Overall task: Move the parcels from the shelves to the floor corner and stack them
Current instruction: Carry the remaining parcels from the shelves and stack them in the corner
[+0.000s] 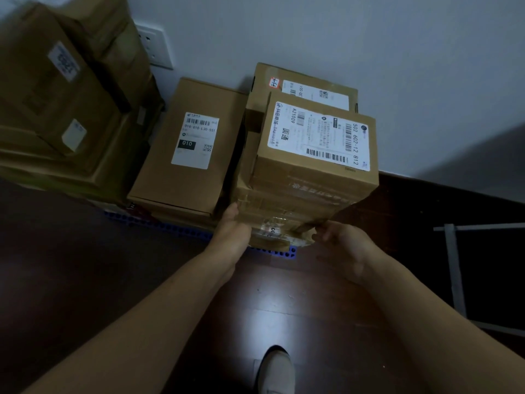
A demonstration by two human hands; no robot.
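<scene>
A brown cardboard parcel (312,180) with a large white shipping label sits on top of a stack against the wall. A second labelled parcel (306,86) shows behind and under it. My left hand (231,231) holds the top parcel's lower left corner, thumb up along its side, fingers hidden beneath. My right hand (342,244) grips the taped lower right edge with curled fingertips. A flat parcel (187,155) marked 010 lies just left of the stack.
A tall pile of larger boxes (62,103) fills the left corner, below a wall socket (154,46). The parcels rest on a blue plastic pallet (170,224). A grey metal frame (454,268) stands at the right on the dark wood floor. My shoe (277,371) is at the bottom.
</scene>
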